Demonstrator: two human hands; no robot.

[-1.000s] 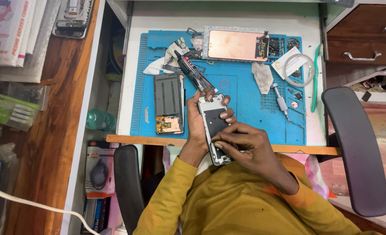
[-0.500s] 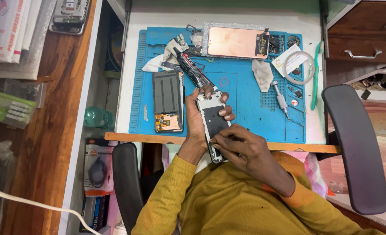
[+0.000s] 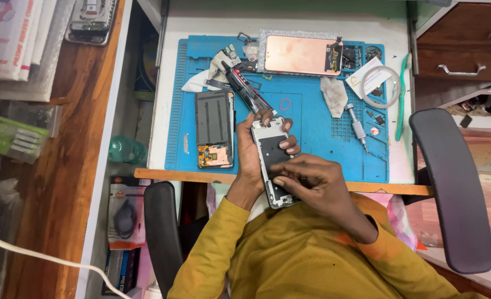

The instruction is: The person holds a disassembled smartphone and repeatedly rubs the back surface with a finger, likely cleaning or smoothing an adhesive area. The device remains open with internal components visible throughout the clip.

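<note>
- The blue work mat [image 3: 312, 138] lies beyond the grip, crowded with loose parts; the held frame could knock them if it swings forward.
- The opened phone frame [image 3: 273, 160] sits in the left hand [image 3: 251, 158], fingers wrapped round its edges from beneath, above the desk edge; a slack hold could drop it into the lap.
- The right hand [image 3: 312, 182] is curled over the frame's lower end, fingertips pressing in; what they pinch I cannot tell. Too much force may bend the frame.
- The screwdriver [image 3: 358, 127], right of the grip, could roll off.
</note>
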